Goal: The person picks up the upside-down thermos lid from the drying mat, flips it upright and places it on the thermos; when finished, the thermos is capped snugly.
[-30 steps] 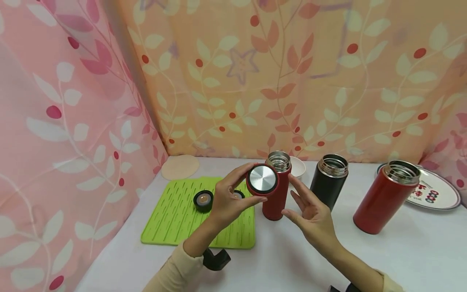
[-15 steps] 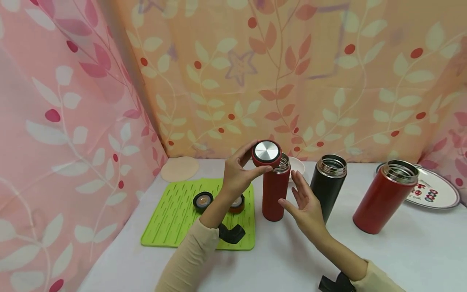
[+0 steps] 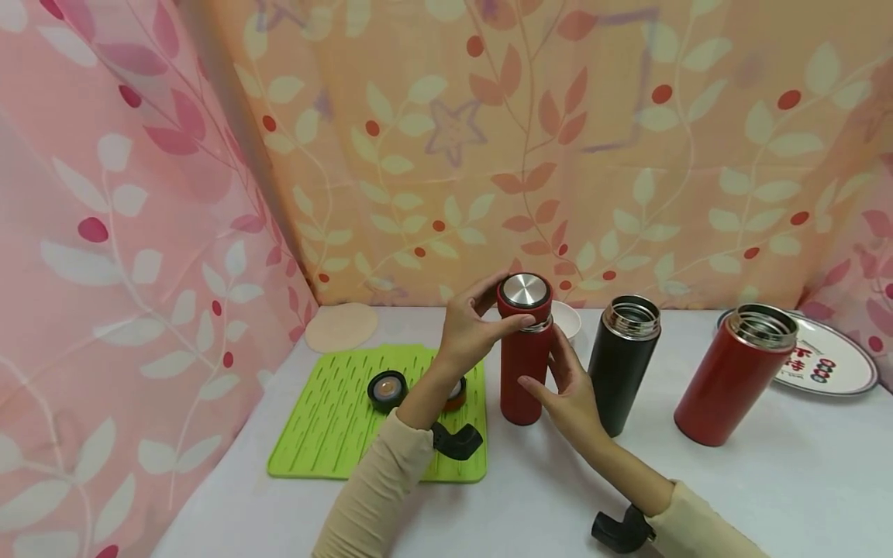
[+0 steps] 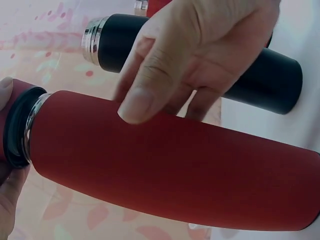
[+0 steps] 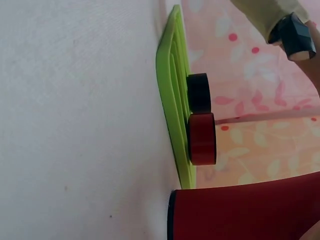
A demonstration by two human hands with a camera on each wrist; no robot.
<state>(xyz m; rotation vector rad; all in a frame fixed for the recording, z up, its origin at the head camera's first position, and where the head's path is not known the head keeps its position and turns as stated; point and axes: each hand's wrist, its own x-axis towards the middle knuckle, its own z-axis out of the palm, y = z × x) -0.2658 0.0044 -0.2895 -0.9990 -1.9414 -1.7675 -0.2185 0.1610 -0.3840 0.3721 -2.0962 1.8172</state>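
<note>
Head view: a slim matte red steel flask (image 3: 525,373) stood upright on the white counter (image 3: 544,496), just right of a ribbed lime-green silicone mat (image 3: 335,418). The left hand (image 3: 469,325) held a red screw cap with a brushed metal top (image 3: 525,293) directly on the flask mouth, thumb and fingers (image 3: 512,324) curled round the cap's rim. The left wrist view showed a steel thread band (image 4: 31,125) still visible between cap and body, so the cap appeared seated but not fully down.

The right hand (image 3: 568,387) lay against the flask's right side at mid-height, fingers straight and relaxed, thumb (image 4: 142,97) pressed flat on the red wall; it steadied rather than gripped.

Handling, judged: rigid steel body, not fragile, probably light if empty; contents could not be seen. The matte coating should give fair friction. Tall and narrow, so apt to tip under sideways force at the top; best hold is round the mid-body, with the cap taken at its rim.

Nearby: an open black steel flask (image 3: 621,360) stood just right of the red one; a wider glossy red open flask (image 3: 732,376) stood well apart, beside a printed white plate (image 3: 837,364). A black cap (image 3: 387,387) and a red cap (image 5: 202,139) lay on the mat. A small white bowl (image 3: 568,318) sat behind the flask.
</note>
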